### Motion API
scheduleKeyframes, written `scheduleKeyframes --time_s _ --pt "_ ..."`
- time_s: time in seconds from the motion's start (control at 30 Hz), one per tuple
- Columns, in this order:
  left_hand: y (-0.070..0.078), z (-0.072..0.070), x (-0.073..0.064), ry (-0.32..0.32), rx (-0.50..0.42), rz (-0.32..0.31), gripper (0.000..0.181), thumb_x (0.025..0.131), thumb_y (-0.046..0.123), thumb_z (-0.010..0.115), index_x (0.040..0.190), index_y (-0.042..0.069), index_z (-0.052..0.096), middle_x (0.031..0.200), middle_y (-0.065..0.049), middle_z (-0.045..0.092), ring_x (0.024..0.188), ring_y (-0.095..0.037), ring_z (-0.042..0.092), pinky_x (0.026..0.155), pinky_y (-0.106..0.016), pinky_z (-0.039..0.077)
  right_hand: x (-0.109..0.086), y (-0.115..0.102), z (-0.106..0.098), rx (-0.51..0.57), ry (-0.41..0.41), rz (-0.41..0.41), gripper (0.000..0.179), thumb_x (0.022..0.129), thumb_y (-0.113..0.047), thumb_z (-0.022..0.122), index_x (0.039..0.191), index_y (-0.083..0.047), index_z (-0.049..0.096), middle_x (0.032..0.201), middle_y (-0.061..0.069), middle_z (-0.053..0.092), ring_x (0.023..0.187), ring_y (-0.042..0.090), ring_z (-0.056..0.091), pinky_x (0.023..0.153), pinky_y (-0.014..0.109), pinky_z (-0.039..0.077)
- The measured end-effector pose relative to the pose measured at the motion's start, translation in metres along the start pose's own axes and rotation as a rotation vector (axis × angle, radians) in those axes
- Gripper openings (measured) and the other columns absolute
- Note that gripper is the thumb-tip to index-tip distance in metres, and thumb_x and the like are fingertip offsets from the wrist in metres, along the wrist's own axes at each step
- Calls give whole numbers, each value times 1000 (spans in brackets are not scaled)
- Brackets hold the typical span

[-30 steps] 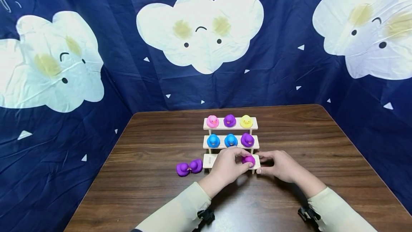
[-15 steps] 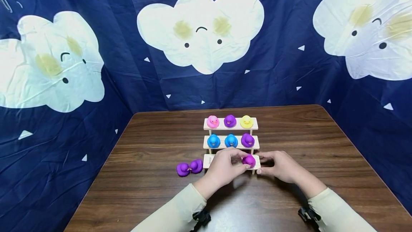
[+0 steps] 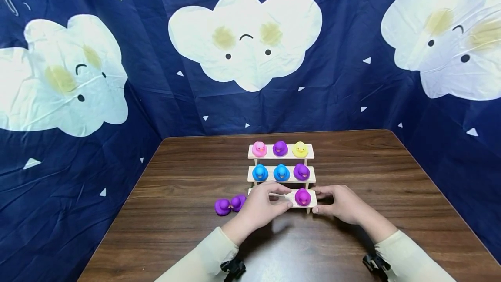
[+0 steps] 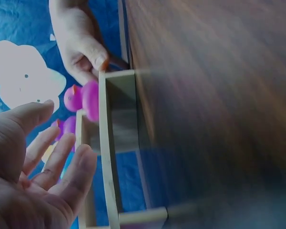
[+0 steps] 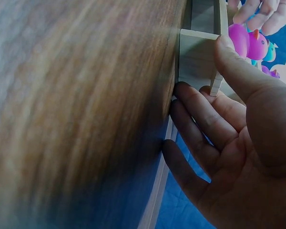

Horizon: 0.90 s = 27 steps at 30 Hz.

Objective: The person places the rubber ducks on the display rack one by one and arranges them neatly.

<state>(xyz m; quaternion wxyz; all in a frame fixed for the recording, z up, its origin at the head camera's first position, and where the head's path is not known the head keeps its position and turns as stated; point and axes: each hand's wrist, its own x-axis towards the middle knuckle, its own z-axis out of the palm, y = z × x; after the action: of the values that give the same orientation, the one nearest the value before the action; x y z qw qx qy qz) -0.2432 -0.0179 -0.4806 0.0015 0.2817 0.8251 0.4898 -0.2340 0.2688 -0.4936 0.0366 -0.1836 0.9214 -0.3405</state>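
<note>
A three-tier wooden stand (image 3: 270, 155) holds rubber ducks. On the right end of its bottom tier sits a purple rubber duck (image 3: 303, 197). My left hand (image 3: 260, 206) hovers over the left part of that tier, fingers spread and apart from the duck; the left wrist view shows nothing between them. At the stand's right end, my right hand (image 3: 342, 203) grips the bottom board, thumb (image 5: 226, 47) at the near corner and a finger (image 5: 210, 91) at the far one. Two more purple ducks (image 3: 223, 206) lie on the table left of the stand, beside the left hand.
The top tier carries a pink duck (image 3: 259, 149), a purple duck (image 3: 280, 148) and a yellow duck (image 3: 300, 149). Two blue ducks (image 3: 281, 172) and a purple duck (image 3: 301, 172) fill the middle tier. A blue cloud-print cloth (image 3: 148, 99) surrounds the brown table (image 3: 188, 164).
My left hand has let go of the purple duck on the bottom tier and drawn back to the left. The right hand has stayed at the stand's end.
</note>
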Motion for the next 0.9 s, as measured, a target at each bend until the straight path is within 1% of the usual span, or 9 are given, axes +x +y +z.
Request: scheduleKeyframes --time_s 0.1,0.23,0.33,0.47,0.57,0.67,0.77,0.83,0.9 --pt "-3 -10 -4 6 -8 14 27 88 17 86 113 9 79 113 7 75 105 -22 72 91 -34 60 0 -1 0 3 -1 8 62 85 -40 87 136 -9 70 105 -10 79 120 29 67 106 59 48" --pt "-9 -25 -11 12 -27 24 25 88 15 86 110 7 79 109 5 76 103 -21 74 88 -36 62 0 -1 0 9 -5 9 60 86 -39 87 136 -10 70 104 -10 78 119 29 67 106 58 48" --pt "-15 -35 -16 16 -46 16 25 87 13 86 110 5 79 108 -1 77 102 -22 74 87 -37 62 0 -1 0 9 -8 4 60 86 -39 87 135 -10 71 104 -10 78 119 28 68 106 58 48" --pt "-22 -50 -24 32 -63 5 22 88 12 87 108 8 80 109 -7 76 97 -23 76 84 -41 63 1 0 1 10 -5 0 59 86 -39 87 135 -10 71 104 -10 78 118 27 68 105 58 49" --pt "-27 -63 -30 51 -51 10 21 88 13 86 107 9 80 106 -9 76 92 -21 76 81 -41 63 1 0 1 11 -5 0 60 86 -39 87 135 -10 71 104 -10 78 117 27 68 105 58 49" --pt "-34 -78 -37 68 -33 16 21 89 13 86 107 6 79 103 -10 76 91 -20 75 80 -39 63 1 1 2 11 -6 3 61 85 -40 87 136 -9 70 104 -10 78 118 28 68 106 58 48" --pt "-41 -94 -44 91 -15 -5 21 88 11 86 107 6 79 102 -9 76 91 -21 74 82 -38 63 1 1 1 9 -3 2 62 85 -40 87 136 -9 70 104 -10 78 119 29 68 106 58 48" --pt "-46 -105 -47 112 0 -32 22 87 10 87 108 8 79 103 -7 75 93 -24 75 85 -40 62 1 2 1 9 -1 1 62 85 -39 87 136 -9 70 104 -9 78 118 28 68 106 58 48" --pt "-51 -114 -50 133 25 -58 23 87 10 87 108 9 79 104 -8 76 96 -30 75 87 -43 62 0 2 1 9 1 0 61 85 -38 88 136 -9 70 105 -9 78 118 28 68 106 58 48"
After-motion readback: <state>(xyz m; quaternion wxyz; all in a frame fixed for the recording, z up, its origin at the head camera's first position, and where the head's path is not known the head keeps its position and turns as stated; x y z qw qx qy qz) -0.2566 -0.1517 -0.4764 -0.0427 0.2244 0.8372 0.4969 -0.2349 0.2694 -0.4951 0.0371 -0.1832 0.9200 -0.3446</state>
